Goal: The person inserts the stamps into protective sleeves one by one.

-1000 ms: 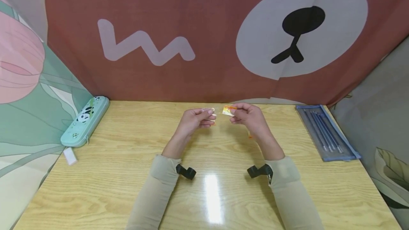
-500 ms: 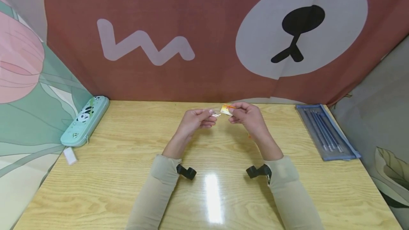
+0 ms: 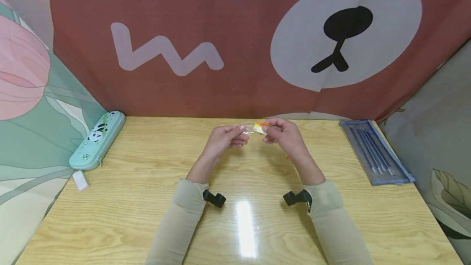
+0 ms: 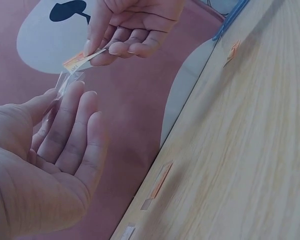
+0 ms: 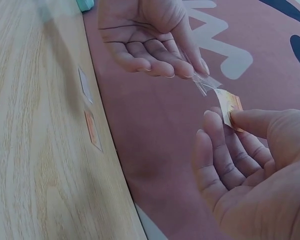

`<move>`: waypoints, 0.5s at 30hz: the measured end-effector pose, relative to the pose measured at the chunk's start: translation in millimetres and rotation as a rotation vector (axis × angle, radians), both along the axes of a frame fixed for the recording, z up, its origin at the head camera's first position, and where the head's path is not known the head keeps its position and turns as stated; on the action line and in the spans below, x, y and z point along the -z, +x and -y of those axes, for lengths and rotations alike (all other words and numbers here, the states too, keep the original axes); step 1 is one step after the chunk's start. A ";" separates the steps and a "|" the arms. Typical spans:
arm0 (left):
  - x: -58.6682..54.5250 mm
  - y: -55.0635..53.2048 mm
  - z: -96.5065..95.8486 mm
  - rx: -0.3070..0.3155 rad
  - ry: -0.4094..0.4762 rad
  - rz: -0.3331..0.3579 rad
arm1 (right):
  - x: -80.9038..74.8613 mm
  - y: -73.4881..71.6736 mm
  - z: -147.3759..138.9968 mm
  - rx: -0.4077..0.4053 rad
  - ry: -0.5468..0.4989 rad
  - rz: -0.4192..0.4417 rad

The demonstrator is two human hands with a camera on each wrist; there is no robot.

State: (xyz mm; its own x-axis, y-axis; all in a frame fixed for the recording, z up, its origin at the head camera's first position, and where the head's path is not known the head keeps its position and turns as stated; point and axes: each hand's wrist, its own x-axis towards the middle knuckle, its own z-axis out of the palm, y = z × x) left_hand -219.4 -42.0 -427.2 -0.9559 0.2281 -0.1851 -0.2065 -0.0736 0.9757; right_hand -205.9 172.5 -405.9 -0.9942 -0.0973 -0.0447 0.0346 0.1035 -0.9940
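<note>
In the head view my left hand [image 3: 224, 137] pinches a small clear plastic sleeve [image 3: 248, 130] between thumb and fingers. My right hand [image 3: 285, 136] pinches a small orange-and-yellow paper slip [image 3: 259, 127], thumb on top. Both hands are raised over the far part of the table, facing each other. In the right wrist view, a corner of the slip [image 5: 228, 107] meets the edge of the sleeve [image 5: 207, 84]. Whether it is inside the sleeve, I cannot tell. The other fingers of both hands are loosely bent.
On the wooden table [image 3: 147, 216], a mint panda pencil case [image 3: 97, 140] lies left, with a white tag [image 3: 80, 180] beside it. A blue mesh pouch [image 3: 377, 152] holding several pens lies right. Small orange-marked pieces [image 4: 162, 179] lie near the back edge, before a printed cloth [image 3: 165, 93].
My right hand has shifted slightly left, bringing the slip closer to the clear sleeve. The slip has tilted a little. My left hand has barely moved, and the sleeve shows more beyond its fingertips.
</note>
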 end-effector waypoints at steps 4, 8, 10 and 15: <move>0.2 0.1 0.7 -0.001 -0.004 0.001 | -0.1 -0.3 1.1 -0.001 0.023 0.010; 0.3 -0.2 0.9 0.001 0.001 0.004 | 0.1 -0.9 1.4 0.011 0.037 -0.002; 0.5 -0.3 0.9 0.001 0.005 0.006 | 0.1 -1.0 1.4 0.017 0.040 -0.006; 1.0 -0.6 1.0 -0.002 0.010 0.008 | 0.1 -0.4 0.7 0.026 0.047 -0.012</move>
State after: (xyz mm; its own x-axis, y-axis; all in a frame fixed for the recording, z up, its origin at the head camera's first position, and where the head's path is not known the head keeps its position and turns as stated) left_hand -220.0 -43.0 -428.2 -0.9549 0.2278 -0.1904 -0.2141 -0.0842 0.9732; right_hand -206.3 171.8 -406.0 -0.9969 -0.0700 -0.0368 0.0259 0.1494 -0.9884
